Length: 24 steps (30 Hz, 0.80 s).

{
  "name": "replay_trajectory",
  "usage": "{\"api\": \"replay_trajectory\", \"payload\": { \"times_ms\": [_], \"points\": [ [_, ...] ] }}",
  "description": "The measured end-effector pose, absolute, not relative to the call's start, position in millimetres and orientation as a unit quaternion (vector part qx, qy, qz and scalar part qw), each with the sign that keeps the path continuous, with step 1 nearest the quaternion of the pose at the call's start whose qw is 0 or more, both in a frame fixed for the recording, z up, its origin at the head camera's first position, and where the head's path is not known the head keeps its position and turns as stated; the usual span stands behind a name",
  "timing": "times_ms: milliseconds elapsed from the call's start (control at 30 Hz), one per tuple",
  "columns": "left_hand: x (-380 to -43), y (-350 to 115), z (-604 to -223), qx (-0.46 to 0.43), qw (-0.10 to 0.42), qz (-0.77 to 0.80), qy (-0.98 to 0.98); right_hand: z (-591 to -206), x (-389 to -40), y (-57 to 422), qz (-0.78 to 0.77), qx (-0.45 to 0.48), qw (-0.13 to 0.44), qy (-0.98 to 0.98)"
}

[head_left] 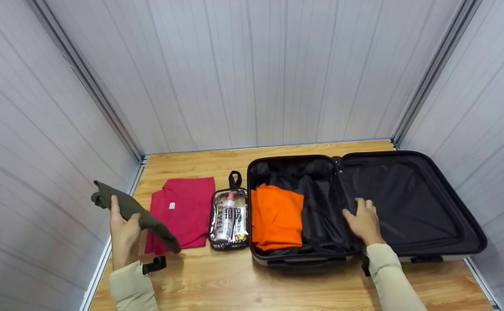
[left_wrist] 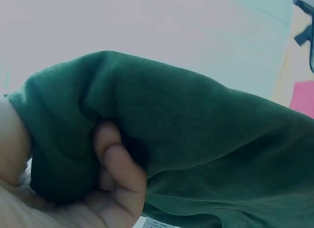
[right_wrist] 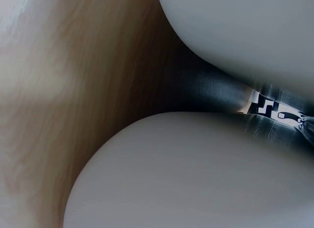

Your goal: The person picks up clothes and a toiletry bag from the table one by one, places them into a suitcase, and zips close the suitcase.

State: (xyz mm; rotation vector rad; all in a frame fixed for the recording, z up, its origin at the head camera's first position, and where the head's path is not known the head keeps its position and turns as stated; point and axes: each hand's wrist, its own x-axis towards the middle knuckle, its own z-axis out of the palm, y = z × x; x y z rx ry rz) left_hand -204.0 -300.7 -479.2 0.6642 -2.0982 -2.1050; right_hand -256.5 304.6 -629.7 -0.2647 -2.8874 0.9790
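Green cloth (head_left: 148,219), aloft near the pink shirt (head_left: 193,207), is pinched in my left grip (head_left: 124,231) and should have its loose end supported; my right grip (head_left: 365,221), closure indeterminable, is at the suitcase (head_left: 407,203).

Just to the right of the left hand (head_left: 124,231) lies a folded magenta shirt (head_left: 191,207) with a small white label (head_left: 172,205). Farther right, between that hand and the right hand (head_left: 366,222), sits a clear toiletry bag (head_left: 213,224) with black trim and a black carry loop (head_left: 235,178); a pink-topped bottle (head_left: 225,220) shows inside. Wood-grain flooring (head_left: 217,280) spreads beneath both hands. Well ahead of them rises a pale streaked back wall (head_left: 252,77), with matching side walls to the left hand's left (head_left: 31,151) and the right hand's right (head_left: 485,108). Grey corner strips (head_left: 88,82) join the walls.
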Motion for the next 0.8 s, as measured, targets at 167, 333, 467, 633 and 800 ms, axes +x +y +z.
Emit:
{"api": "replay_trajectory", "payload": {
  "times_ms": [167,333,467,633,800],
  "points": [
    [-210.8,-288.6,-473.2,0.201,0.053,-0.700,-0.683,-631.6,-257.4,304.8,0.317,-0.087,0.049,-0.943],
    [-217.9,-278.2,-469.0,0.188,0.062,-0.688,-0.699,-632.9,-257.7,304.9,0.317,-0.087,0.046,-0.943],
    [-222.6,-272.0,-467.0,0.185,0.065,-0.688,-0.699,-632.8,-257.2,305.1,0.318,-0.087,0.045,-0.943],
    [-227.5,-263.8,-466.2,0.175,0.072,-0.704,-0.685,-631.3,-257.1,304.8,0.321,-0.088,0.044,-0.942],
    [-232.3,-254.1,-466.3,0.161,0.077,-0.715,-0.676,-630.8,-257.2,304.4,0.320,-0.087,0.039,-0.942]
  ]
}}
